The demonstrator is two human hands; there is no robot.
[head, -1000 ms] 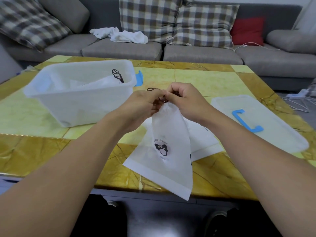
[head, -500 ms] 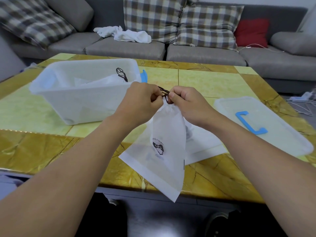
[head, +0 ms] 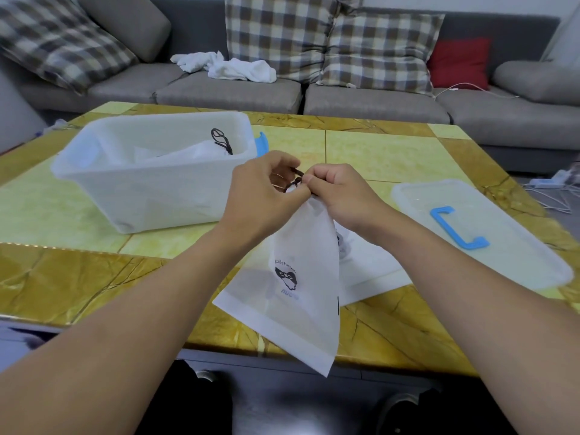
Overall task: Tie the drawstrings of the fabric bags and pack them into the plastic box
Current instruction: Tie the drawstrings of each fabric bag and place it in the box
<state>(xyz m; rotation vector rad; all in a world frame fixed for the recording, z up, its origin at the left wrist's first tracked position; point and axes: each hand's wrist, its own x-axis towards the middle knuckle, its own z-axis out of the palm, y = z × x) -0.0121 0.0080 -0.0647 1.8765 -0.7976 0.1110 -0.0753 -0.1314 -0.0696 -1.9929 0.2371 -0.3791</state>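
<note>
A white fabric bag (head: 301, 277) with a black printed logo hangs from my hands above the table's near edge. Its gathered neck carries a dark drawstring (head: 295, 178). My left hand (head: 263, 189) and my right hand (head: 339, 193) meet at the neck, and each pinches a part of the drawstring. To the left stands the translucent plastic box (head: 141, 196), open, holding a white bag (head: 188, 150) whose dark drawstring is knotted. More white bags (head: 367, 265) lie flat on the table under my right forearm.
The box lid (head: 489, 233) with a blue handle lies on the right of the yellow marbled table (head: 62, 271). Behind the table a grey sofa (head: 370, 98) carries checked cushions, a red cushion and white cloth (head: 232, 67). Cables trail on the floor at far right.
My hands have stayed together at the bag's neck, working the drawstring. The bag has swung slightly, and the view has shifted a little.
</note>
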